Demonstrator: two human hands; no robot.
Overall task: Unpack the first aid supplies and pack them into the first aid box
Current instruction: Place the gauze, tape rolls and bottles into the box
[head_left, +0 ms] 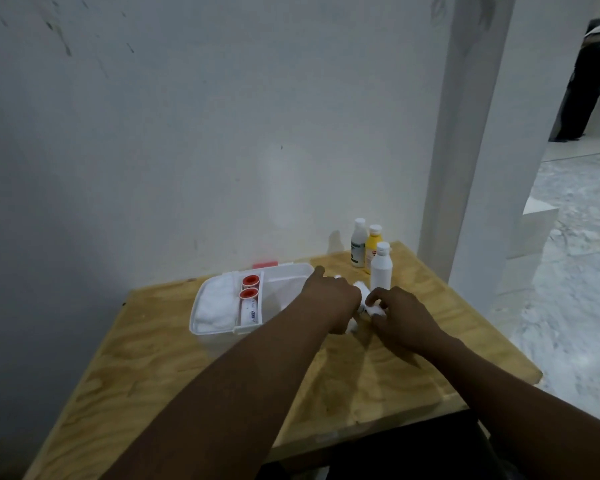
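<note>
An open white first aid box point(201, 303) stands on the plywood table. Inside it lie white cotton wool point(215, 303), two red tape rolls point(250, 287) and a white tube point(249, 315). Just right of the box, my left hand point(329, 299) and my right hand point(399, 313) are both closed around small white bandage rolls point(373, 308) lying on the table. The hands hide most of these rolls. Behind them stand a white bottle point(381, 268), a yellow bottle point(373, 245) and another white bottle point(358, 244).
The plywood table point(378, 375) is pushed against a white wall. A white pillar point(465, 168) rises past its back right corner. A person in dark clothes point(582, 84) stands far off at the upper right. A red clasp point(265, 265) shows behind the box.
</note>
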